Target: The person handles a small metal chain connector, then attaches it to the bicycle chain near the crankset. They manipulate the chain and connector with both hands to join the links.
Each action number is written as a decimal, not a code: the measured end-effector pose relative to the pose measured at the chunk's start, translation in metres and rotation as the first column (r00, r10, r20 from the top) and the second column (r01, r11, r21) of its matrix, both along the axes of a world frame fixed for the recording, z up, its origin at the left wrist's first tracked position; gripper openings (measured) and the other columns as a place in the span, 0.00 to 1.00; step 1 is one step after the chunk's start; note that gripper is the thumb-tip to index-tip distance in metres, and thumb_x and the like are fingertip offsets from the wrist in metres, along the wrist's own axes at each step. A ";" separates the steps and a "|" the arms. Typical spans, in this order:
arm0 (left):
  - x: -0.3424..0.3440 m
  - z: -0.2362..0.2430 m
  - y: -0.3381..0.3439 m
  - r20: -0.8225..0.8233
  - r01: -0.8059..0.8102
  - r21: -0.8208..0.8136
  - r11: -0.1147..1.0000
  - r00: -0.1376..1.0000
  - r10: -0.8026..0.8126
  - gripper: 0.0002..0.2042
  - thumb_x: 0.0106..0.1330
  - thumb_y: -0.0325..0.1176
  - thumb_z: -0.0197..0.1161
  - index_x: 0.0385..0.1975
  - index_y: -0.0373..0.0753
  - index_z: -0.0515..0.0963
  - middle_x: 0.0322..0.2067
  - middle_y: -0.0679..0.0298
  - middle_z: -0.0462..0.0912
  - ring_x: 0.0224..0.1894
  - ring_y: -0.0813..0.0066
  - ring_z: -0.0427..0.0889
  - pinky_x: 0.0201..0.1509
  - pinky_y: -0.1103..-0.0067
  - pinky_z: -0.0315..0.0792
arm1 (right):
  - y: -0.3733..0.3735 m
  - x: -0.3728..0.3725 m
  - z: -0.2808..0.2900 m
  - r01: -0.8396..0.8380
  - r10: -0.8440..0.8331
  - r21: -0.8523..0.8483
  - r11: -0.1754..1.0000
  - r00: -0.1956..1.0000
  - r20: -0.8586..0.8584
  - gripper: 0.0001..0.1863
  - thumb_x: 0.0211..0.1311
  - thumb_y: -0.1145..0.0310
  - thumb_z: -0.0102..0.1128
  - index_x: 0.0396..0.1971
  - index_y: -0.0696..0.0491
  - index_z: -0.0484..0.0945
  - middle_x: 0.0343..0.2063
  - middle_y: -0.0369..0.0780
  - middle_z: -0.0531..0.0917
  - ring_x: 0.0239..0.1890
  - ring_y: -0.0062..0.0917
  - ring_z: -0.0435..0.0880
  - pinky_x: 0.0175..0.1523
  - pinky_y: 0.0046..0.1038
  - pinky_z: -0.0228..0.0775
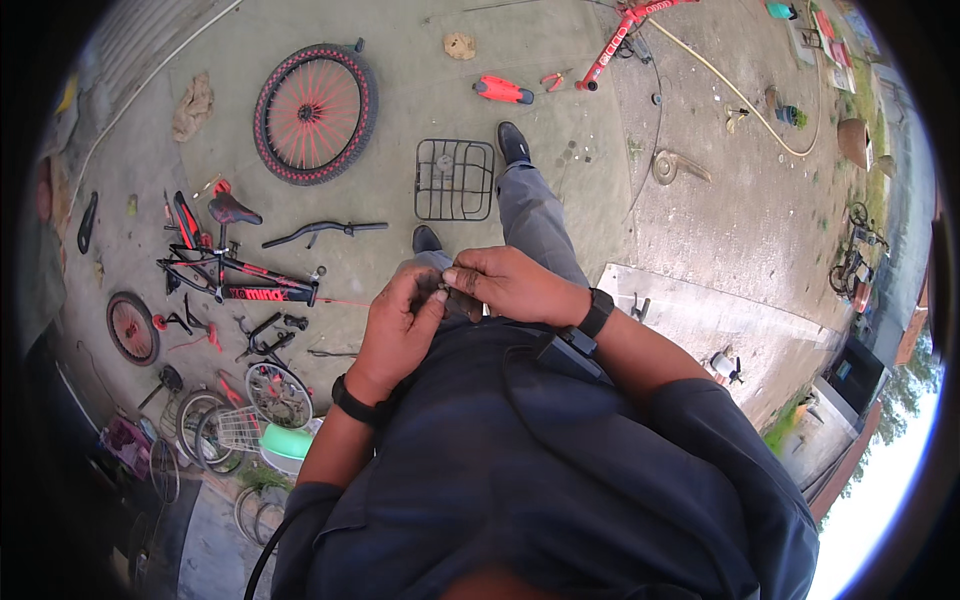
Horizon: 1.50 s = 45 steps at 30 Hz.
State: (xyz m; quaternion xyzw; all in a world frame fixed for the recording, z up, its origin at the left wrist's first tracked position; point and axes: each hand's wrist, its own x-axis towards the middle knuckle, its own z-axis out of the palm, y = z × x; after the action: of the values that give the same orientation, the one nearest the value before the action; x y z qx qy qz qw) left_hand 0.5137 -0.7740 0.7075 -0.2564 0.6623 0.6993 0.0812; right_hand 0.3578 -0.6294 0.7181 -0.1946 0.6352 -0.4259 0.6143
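Note:
My left hand [408, 320] and my right hand [505, 285] meet in front of my waist, fingers curled and pinched together around a small dark piece [445, 290] that I cannot make out. The fingertips of both look grimy. Just beyond them, between my shoes, a black wire rack [453, 180] lies flat on the ground. Farther forward lie a large red-spoked wheel [307, 114], an orange-red fender-like part [502, 90] and pliers [554, 82].
A black-and-red bicycle frame [250, 290], a handlebar [325, 228] and several wheels [133, 328] lie left. A pink-red frame [615, 50] and a hose [760, 115] lie forward right. A green basin [287, 440] sits among parts lower left. A bicycle [855, 260] stands far right.

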 end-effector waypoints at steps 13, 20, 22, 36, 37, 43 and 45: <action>-0.187 0.011 0.036 0.095 -0.361 -0.001 0.933 0.928 0.359 0.06 0.73 0.23 0.54 0.47 0.33 0.73 0.35 0.64 0.79 0.35 0.81 0.78 0.39 0.83 0.72 | -0.019 -0.218 -0.019 -0.254 0.255 -0.030 0.967 0.951 0.177 0.17 0.74 0.57 0.54 0.35 0.58 0.77 0.23 0.38 0.83 0.24 0.20 0.84 0.30 0.26 0.73; -0.231 0.022 0.059 0.083 -0.280 -0.043 0.959 0.955 0.283 0.06 0.72 0.23 0.57 0.46 0.33 0.73 0.37 0.64 0.79 0.35 0.80 0.80 0.39 0.82 0.76 | 0.017 -0.260 -0.008 -0.156 0.163 -0.050 0.986 0.966 0.202 0.12 0.70 0.64 0.60 0.37 0.59 0.77 0.25 0.40 0.83 0.26 0.22 0.84 0.31 0.26 0.73; -0.230 0.028 0.064 0.059 -0.235 -0.092 0.968 0.969 0.241 0.06 0.72 0.23 0.58 0.45 0.33 0.73 0.38 0.64 0.79 0.34 0.80 0.81 0.39 0.81 0.77 | 0.027 -0.255 0.001 -0.127 0.137 -0.072 0.989 0.981 0.139 0.12 0.68 0.65 0.62 0.37 0.59 0.77 0.27 0.42 0.84 0.28 0.25 0.85 0.33 0.28 0.74; -0.117 0.045 0.139 0.183 -0.140 0.110 0.984 0.976 0.119 0.09 0.77 0.33 0.51 0.38 0.34 0.74 0.24 0.66 0.79 0.26 0.84 0.76 0.30 0.84 0.68 | 0.134 -0.118 0.026 -0.060 -0.007 -0.246 0.967 0.964 -0.265 0.09 0.57 0.69 0.65 0.34 0.57 0.79 0.30 0.46 0.84 0.35 0.41 0.85 0.39 0.37 0.75; -0.114 0.047 0.147 0.201 -0.146 0.155 0.977 0.973 0.114 0.10 0.78 0.34 0.50 0.37 0.34 0.73 0.23 0.67 0.79 0.25 0.84 0.75 0.29 0.84 0.67 | 0.144 -0.114 0.028 -0.052 -0.027 -0.260 0.964 0.956 -0.291 0.09 0.56 0.69 0.65 0.33 0.57 0.79 0.30 0.46 0.84 0.34 0.41 0.85 0.39 0.37 0.75; -0.112 0.056 0.193 0.171 -0.070 0.215 0.974 0.985 0.033 0.12 0.79 0.36 0.48 0.36 0.35 0.73 0.23 0.67 0.77 0.23 0.84 0.74 0.28 0.84 0.65 | 0.195 -0.102 0.041 0.013 -0.094 -0.257 0.966 0.948 -0.305 0.08 0.55 0.69 0.64 0.33 0.57 0.79 0.28 0.46 0.85 0.32 0.40 0.85 0.38 0.36 0.76; -0.116 0.058 0.206 0.181 -0.064 0.208 0.976 0.983 0.026 0.12 0.79 0.36 0.48 0.36 0.35 0.74 0.23 0.67 0.77 0.24 0.84 0.75 0.28 0.84 0.66 | 0.209 -0.103 0.041 0.035 -0.114 -0.275 0.961 0.954 -0.278 0.08 0.55 0.69 0.64 0.33 0.57 0.80 0.28 0.46 0.85 0.32 0.40 0.86 0.37 0.36 0.76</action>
State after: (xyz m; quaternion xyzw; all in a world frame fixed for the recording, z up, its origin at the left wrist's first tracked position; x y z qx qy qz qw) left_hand 0.3981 -0.5677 0.7655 -0.3225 0.5676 0.7423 0.1508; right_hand 0.2543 -0.4204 0.7587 -0.3118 0.6625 -0.4973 0.4654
